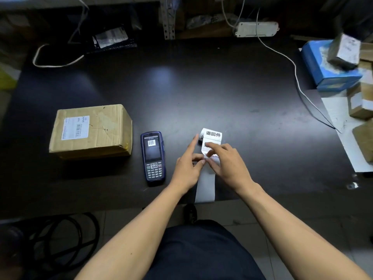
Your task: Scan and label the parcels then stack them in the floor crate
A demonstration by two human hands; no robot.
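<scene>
A brown cardboard parcel (pixel 90 131) with a white barcode label lies on the dark table (pixel 201 87) at the left. A blue handheld scanner (pixel 153 156) lies face up to its right, a barcode on its screen. A white roll of printed labels (pixel 212 136) sits at the table's front middle, its backing strip (pixel 205 184) trailing toward the near edge. My left hand (pixel 187 164) pinches the strip's edge with the index finger pointing up beside the roll. My right hand (pixel 224 160) pinches a label on the strip just below the roll.
At the right edge, several small parcels (pixel 361 106) are piled by a blue box (pixel 331 67) with a grey wrapped block (pixel 345 51) on top. A white cable (pixel 298 81) crosses the table's right side from a power strip (pixel 256 29). Black hoses (pixel 64 235) lie coiled on the floor, lower left.
</scene>
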